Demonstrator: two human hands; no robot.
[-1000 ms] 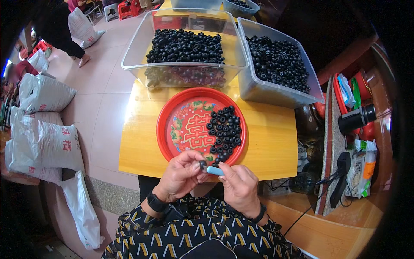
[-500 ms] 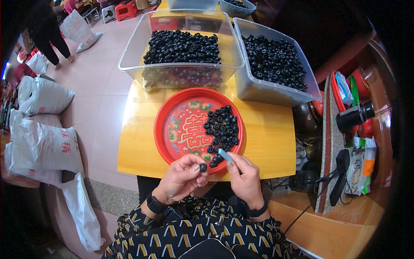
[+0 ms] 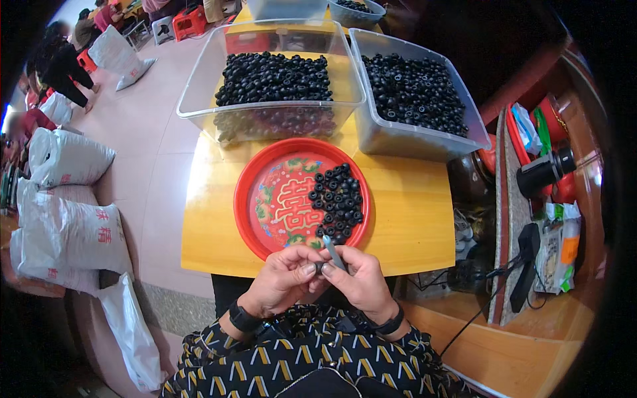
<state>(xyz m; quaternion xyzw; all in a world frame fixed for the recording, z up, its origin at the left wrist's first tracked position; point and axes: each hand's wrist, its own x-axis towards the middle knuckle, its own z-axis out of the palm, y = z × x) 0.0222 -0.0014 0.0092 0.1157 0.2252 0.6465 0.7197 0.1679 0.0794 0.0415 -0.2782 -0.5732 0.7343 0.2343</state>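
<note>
My left hand (image 3: 282, 282) is closed in a pinch on a small round black part (image 3: 319, 267), just in front of the red tray. My right hand (image 3: 360, 284) is closed round a slim grey-blue stick-like tool (image 3: 334, 252) whose upper end points up toward the tray; its lower end is hidden by my fingers. The two hands meet at the black part. The round red tray (image 3: 240, 222) has a printed floral pattern on its floor. On its right side lie several loose black ring-shaped parts (image 3: 337, 199), many with a visible hole.
Two clear plastic bins, the left one (image 3: 189, 99) and the right one (image 3: 424, 142), heaped with black parts, stand behind the tray on the yellow table (image 3: 411, 212). White sacks (image 3: 76, 239) are stacked on the floor at left. A shelf with a black cylinder (image 3: 545, 176) stands right. Other people are far left.
My hands have come together, and the tool has moved left and turned more upright beside the black part. The view has shifted slightly.
</note>
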